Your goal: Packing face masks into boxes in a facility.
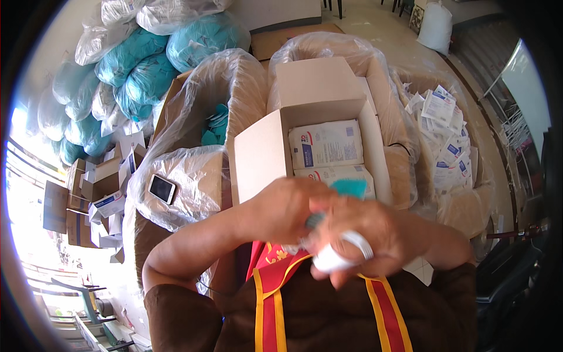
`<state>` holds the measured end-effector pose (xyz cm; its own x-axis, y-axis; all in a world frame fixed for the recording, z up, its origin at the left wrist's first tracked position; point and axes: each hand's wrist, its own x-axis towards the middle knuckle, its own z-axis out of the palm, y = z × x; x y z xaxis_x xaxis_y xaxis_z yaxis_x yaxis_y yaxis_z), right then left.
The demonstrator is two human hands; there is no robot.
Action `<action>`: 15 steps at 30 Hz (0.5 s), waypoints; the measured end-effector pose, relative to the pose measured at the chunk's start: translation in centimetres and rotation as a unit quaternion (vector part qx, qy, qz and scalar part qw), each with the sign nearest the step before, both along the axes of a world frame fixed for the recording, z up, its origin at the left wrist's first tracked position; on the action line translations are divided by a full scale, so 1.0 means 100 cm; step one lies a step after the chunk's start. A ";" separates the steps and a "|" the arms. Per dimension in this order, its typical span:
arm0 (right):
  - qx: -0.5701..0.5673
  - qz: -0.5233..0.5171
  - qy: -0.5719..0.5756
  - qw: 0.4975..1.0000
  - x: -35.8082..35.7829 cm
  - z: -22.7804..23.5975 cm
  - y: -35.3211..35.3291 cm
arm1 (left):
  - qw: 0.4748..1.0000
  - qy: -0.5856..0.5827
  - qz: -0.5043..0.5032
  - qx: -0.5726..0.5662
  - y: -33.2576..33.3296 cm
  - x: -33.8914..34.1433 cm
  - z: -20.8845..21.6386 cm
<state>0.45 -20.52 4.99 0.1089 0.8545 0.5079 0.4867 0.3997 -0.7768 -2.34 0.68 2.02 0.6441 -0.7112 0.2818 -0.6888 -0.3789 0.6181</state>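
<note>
My hands meet in front of my chest, both blurred by motion. My left hand (287,205) is closed, its fingertips against a flat teal piece (350,188) that shows above and between the hands. Around the fingers of my right hand (369,226) curls a white, band-like thing (337,258); its kind is not clear. The right fingers are bent, and how they hold the teal piece is partly hidden. Just beyond the hands stands an open cardboard box (261,158) with white printed packets (326,144) lying flat inside.
A plastic-lined carton (234,76) at the left holds teal pieces (216,126). A phone (162,189) lies on plastic film. Loose white packets (448,149) fill a lined carton at the right. Stuffed bags (143,76) pile up at the far left, above empty small boxes (108,176).
</note>
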 end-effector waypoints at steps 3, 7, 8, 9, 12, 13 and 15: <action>-0.101 0.066 0.074 0.990 -0.009 -0.005 -0.029 | 0.996 -0.006 -0.072 0.052 0.014 -0.026 0.008; -0.131 0.146 0.171 0.966 -0.013 0.004 -0.060 | 0.986 -0.010 -0.102 0.128 0.016 -0.057 0.041; -0.157 0.112 0.186 0.964 -0.009 0.010 -0.068 | 0.985 -0.010 -0.099 0.143 0.020 -0.061 0.045; -0.181 0.065 0.202 0.960 -0.010 0.018 -0.082 | 0.985 -0.015 -0.069 0.157 0.030 -0.062 0.046; -0.135 -0.164 0.390 0.896 0.009 0.005 -0.133 | 0.971 -0.068 0.074 0.219 0.085 -0.049 0.036; -0.078 -0.246 0.461 0.849 0.016 -0.001 -0.147 | 0.952 -0.086 0.155 0.251 0.095 -0.044 0.034; -0.241 -0.331 0.356 0.840 0.029 -0.014 -0.118 | 0.936 -0.123 0.249 0.215 0.084 -0.024 0.038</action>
